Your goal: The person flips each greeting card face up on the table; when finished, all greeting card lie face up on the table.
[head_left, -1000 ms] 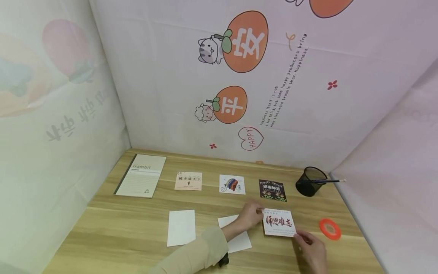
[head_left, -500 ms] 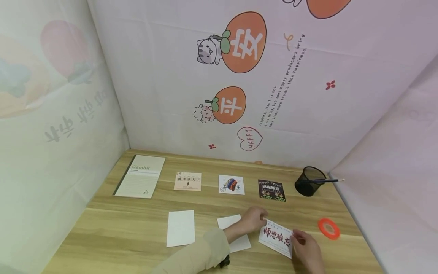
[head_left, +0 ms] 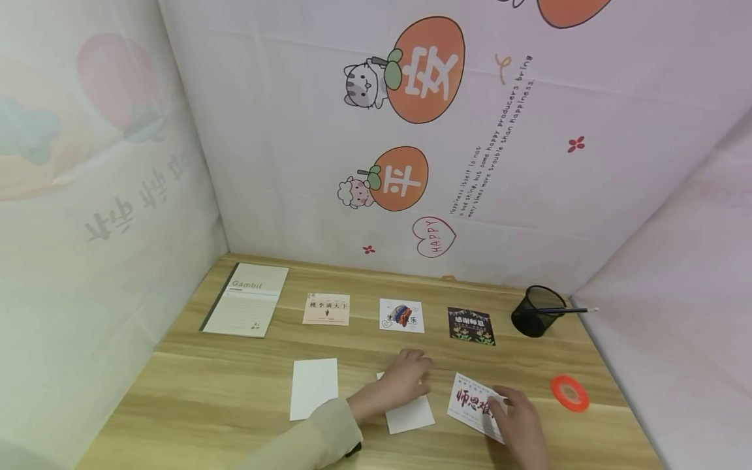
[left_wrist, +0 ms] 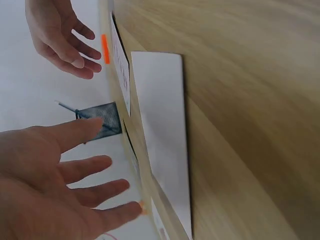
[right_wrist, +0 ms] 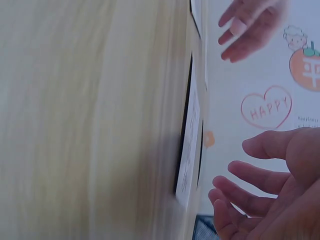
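A white card with red brush lettering lies at a slant on the wooden table. My right hand is over its right edge in the head view; in the right wrist view the right hand is apart from the card, fingers spread and lightly bent. My left hand hovers above a blank white card, covering part of it from the head camera. Seen from the left wrist, the left hand holds nothing, its fingers extended beside the white card.
Another blank card lies to the left. Along the back are a notepad, a cream card, a white picture card, a dark card and a black mesh pen cup. An orange-red tape roll lies right.
The lettered card has been turned at a slant, lowered and let go. My left hand has left it and moved left over the blank card. My right hand has loosened and stays near the lettered card.
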`<control>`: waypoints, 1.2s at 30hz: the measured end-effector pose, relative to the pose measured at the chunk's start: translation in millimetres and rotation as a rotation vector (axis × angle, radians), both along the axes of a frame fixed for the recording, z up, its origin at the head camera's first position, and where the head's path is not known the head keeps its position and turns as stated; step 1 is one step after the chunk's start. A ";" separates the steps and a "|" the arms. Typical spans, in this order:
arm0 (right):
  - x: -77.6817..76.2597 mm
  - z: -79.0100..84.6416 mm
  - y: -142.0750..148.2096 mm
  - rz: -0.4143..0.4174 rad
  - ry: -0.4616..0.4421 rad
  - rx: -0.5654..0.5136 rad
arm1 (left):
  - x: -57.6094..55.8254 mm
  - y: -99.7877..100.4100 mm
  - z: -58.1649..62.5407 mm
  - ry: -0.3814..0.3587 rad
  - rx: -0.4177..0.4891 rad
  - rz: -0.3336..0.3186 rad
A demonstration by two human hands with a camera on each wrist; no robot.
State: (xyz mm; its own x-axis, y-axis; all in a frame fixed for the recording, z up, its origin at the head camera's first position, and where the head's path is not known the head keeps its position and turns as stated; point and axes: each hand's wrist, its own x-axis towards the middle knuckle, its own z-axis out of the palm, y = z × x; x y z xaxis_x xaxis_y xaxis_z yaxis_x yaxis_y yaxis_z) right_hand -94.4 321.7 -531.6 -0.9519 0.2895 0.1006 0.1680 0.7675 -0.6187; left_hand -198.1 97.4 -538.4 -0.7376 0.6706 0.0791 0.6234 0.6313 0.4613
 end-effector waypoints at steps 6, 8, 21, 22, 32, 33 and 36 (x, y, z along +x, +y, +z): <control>-2.7 1.8 -26.6 0.062 0.043 -0.001 | 13.1 -28.7 -4.0 -0.009 -0.139 0.046; -3.8 3.7 -36.1 0.083 0.033 -0.017 | 18.3 -37.3 -4.8 -0.030 -0.171 0.051; -13.8 0.4 -79.1 0.198 -0.054 -0.067 | 36.9 -65.9 -2.5 -0.009 -0.245 0.033; -13.8 0.1 -81.5 0.214 -0.051 -0.069 | 36.9 -66.2 -2.8 -0.001 -0.247 0.034; -14.1 -5.0 -95.1 0.279 -0.021 -0.094 | 38.6 -71.0 -5.7 0.033 -0.239 0.040; -14.4 -5.5 -96.1 0.283 -0.015 -0.096 | 38.7 -71.1 -6.1 0.035 -0.241 0.039; -15.1 -6.3 -99.3 0.292 0.004 -0.116 | 38.5 -71.2 -7.1 0.041 -0.236 0.042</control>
State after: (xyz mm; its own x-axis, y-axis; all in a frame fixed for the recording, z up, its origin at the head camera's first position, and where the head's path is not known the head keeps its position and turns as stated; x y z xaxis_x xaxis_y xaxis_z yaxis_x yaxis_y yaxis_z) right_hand -109.6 222.4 -537.9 -0.9962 0.0138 0.0863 -0.0513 0.7069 -0.7055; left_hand -159.7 26.2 -545.5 -0.7643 0.6433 -0.0458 0.6100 0.7442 0.2723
